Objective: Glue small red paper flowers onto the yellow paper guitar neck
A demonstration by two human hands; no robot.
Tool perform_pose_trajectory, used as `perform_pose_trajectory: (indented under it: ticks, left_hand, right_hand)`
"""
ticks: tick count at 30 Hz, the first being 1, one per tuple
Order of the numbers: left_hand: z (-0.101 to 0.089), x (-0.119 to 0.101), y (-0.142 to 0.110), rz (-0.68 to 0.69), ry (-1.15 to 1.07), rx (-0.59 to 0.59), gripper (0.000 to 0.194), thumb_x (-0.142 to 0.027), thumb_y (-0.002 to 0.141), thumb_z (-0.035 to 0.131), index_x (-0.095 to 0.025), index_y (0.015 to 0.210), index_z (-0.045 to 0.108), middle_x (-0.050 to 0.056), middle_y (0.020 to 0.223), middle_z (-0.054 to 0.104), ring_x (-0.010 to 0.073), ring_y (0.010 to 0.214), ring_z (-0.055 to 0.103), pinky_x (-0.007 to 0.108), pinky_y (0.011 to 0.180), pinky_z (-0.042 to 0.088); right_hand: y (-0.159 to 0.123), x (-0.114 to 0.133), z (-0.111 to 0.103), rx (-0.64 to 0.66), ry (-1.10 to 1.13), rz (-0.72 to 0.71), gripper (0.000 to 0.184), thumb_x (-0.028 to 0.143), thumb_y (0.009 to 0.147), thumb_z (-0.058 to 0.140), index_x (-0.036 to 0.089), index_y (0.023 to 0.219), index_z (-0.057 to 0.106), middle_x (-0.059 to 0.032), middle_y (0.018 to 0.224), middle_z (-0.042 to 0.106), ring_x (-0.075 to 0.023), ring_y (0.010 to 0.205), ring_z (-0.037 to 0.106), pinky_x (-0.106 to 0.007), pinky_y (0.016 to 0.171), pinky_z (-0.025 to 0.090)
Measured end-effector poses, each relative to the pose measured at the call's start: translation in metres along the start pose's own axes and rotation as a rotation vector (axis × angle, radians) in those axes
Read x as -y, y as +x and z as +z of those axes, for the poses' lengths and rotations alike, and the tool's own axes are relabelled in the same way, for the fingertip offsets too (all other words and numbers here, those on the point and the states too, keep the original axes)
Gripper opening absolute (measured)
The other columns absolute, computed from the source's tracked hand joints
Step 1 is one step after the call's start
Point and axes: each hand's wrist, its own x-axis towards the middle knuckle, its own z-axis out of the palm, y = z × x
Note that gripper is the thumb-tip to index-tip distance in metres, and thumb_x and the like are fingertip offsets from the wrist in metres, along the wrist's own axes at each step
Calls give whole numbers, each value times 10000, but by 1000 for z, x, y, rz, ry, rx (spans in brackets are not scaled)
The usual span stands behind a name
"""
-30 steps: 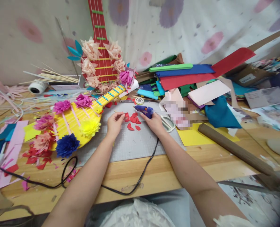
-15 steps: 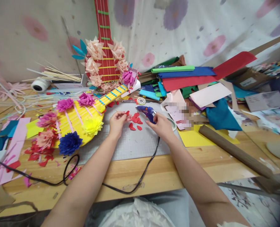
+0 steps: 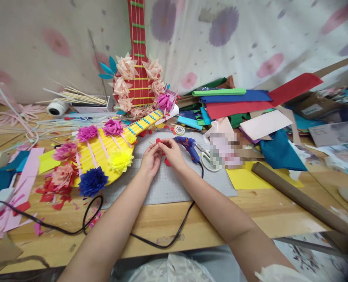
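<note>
My left hand and my right hand meet over the grey cutting mat, fingertips pinched together. A small red paper petal shows between them, and a thin stick end pokes out by my left fingers. More red petals lie on the mat, partly hidden by my right hand. Just to the right of that hand lies a blue glue gun, with nobody holding it. Scissors with pale handles rest beside it.
A yellow paper guitar with flowers lies at left. Behind it stands a red one. Coloured paper sheets are piled at the back right. A brown roll lies on the right. The black cord loops along the front.
My right hand has let go of the glue gun, which now lies on the mat, and has moved left to join my left hand at the petal. The view has shifted slightly.
</note>
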Motion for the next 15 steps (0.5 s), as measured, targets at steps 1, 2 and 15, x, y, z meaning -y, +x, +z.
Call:
perform_pose_trajectory:
  ticks: [1, 2, 15]
  left_hand:
    - [1, -1, 0, -1, -23, -3, 135, -21, 676, 608, -150, 687, 568, -19, 640, 650, 60, 637, 621, 201, 786, 479]
    - [1, -2, -1, 1, -47, -7, 139, -12, 679, 600, -147, 677, 571, -18, 636, 651, 56, 630, 617, 189, 769, 476]
    - [-1, -3, -4, -57, -5, -5, 131, -18, 699, 544, -134, 677, 599, 16, 674, 644, 89, 694, 627, 256, 848, 465]
  right_hand:
    - [1, -1, 3, -9, 28, 12, 151, 278, 690, 587, 174, 781, 526, -2, 776, 588, -118, 718, 562, -268, 730, 466]
    - [2, -2, 6, -21, 44, 14, 140, 272, 692, 588, 172, 767, 525, 5, 757, 581, -115, 707, 558, -268, 731, 465]
    - [57, 43, 18, 474, -491, -177, 36, 134, 736, 534, 165, 717, 536, 31, 612, 577, -96, 558, 536, -233, 580, 420]
